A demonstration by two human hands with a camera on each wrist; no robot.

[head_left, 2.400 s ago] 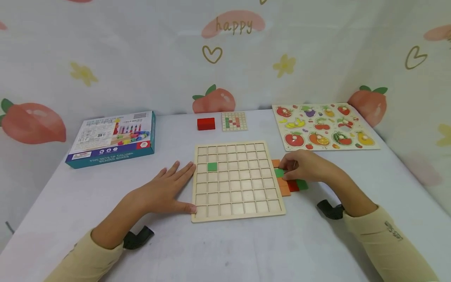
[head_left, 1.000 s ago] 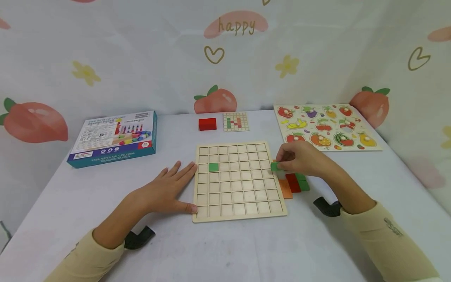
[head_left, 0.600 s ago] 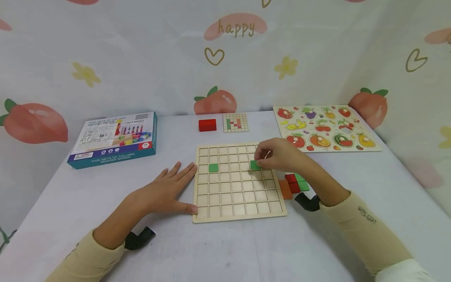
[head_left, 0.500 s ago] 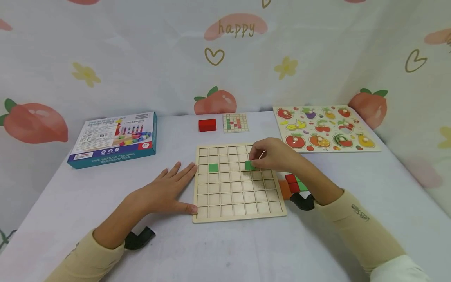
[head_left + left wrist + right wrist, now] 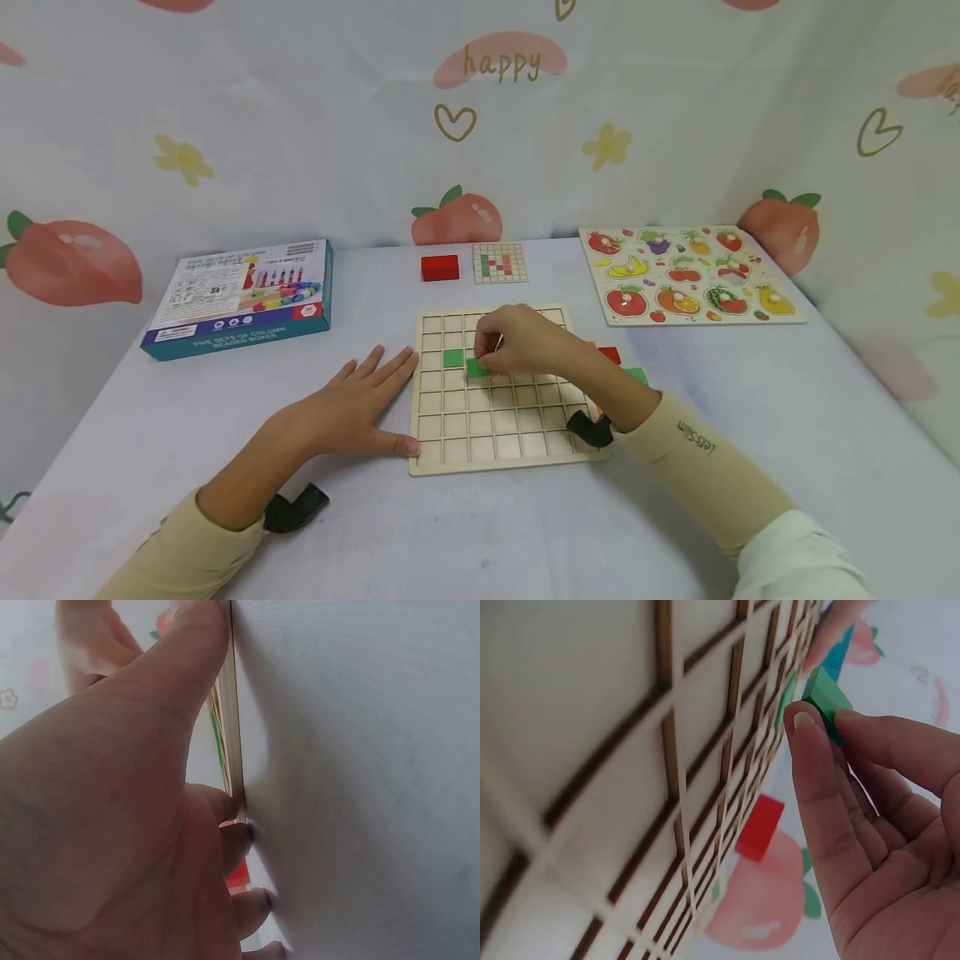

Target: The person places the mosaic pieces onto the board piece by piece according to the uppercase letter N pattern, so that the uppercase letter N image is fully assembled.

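Observation:
A wooden grid board [image 5: 495, 464] lies flat on the white-covered table. My right hand [image 5: 521, 340] pinches a green square tile [image 5: 827, 699] between thumb and fingertip, just over the board's left part. One green tile [image 5: 453, 358] sits in a cell of the third row, left of the pinched one. My left hand [image 5: 345, 417] lies with fingers spread, fingertips and thumb against the board's left edge; in the left wrist view its fingers [image 5: 238, 844] touch that edge. Red tiles [image 5: 609, 356] and a green tile [image 5: 637, 375] lie right of the board, partly hidden by my right forearm.
Behind the board are a red block [image 5: 439, 267] and a small card with a coloured grid pattern [image 5: 500, 263]. A fruit puzzle board [image 5: 690, 279] lies back right, and a boxed toy set [image 5: 240, 296] back left. A printed cloth hangs behind.
My right hand picked up a green tile from the pile on the right and carried it leftward across the board, close to the placed green tile. My left hand stayed at the board's edge.

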